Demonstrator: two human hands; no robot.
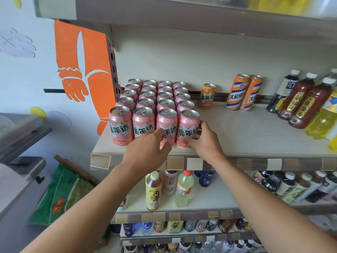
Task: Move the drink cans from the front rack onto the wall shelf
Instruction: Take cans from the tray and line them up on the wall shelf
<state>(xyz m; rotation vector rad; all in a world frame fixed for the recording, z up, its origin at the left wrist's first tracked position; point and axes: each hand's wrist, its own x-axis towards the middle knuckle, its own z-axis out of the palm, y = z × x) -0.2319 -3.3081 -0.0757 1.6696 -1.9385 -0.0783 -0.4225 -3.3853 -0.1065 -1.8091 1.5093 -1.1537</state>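
Observation:
Several pink drink cans (156, 95) stand in tight rows at the left end of the beige wall shelf (255, 136). My right hand (206, 141) grips the rightmost front-row pink can (188, 125), thumb low on its front and fingers round its right side; the can stands upright on the shelf. My left hand (147, 152) is in front of the third front-row can (166, 121), its loosely bent fingertips touching the can's face. The lower part of that can is hidden behind the hand.
An orange can (207, 95) and two tall orange cans (244, 92) stand at the shelf's back. Dark and yellow bottles (306, 105) fill the right end. An upper shelf (182, 13) overhangs. Lower shelves (182, 203) hold more bottles. A grey counter (18, 161) stands left.

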